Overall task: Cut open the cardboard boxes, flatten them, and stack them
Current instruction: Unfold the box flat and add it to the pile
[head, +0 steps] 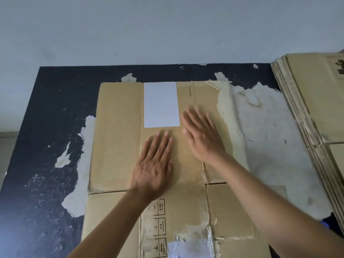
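Note:
A flattened brown cardboard box point(117, 136) lies spread on a dark table with peeling paint point(52, 112). A white label point(161, 104) is stuck on its upper middle panel. My left hand point(154, 164) lies flat, fingers straight, pressing the middle panel just below the label. My right hand point(202, 135) is beside it to the right, fingers straight and blurred, over the same panel. A stack of flattened cardboard boxes point(316, 108) rests at the right edge of the table.
A pale wall point(167, 28) rises behind the table. Torn tape and a small white label point(191, 246) sit on the near panel. Printed handling symbols point(159, 220) mark the panel near my left forearm.

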